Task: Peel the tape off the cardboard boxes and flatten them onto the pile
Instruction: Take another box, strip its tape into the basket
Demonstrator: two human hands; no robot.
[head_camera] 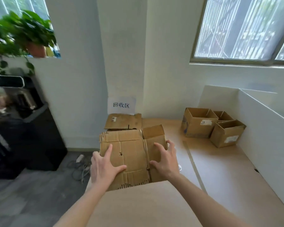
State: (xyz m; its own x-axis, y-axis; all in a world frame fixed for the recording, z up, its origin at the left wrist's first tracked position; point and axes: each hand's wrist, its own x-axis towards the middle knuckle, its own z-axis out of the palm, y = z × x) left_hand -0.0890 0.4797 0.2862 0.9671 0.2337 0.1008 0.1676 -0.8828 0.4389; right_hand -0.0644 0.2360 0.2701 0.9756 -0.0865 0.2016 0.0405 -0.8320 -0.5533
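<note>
I pressed both hands, left (105, 166) and right (165, 158), fingers spread, gripping nothing, on the flattened box (131, 154) at center frame, to keep it flat.

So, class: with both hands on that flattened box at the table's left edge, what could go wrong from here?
1. The flattened box overhangs the table edge; it may slip to the floor if the left hand or right hand lets go.
2. One flap stands up, so it may spring open on the pile.
3. Its torn front edge looks ragged and could scratch fingers.
</note>
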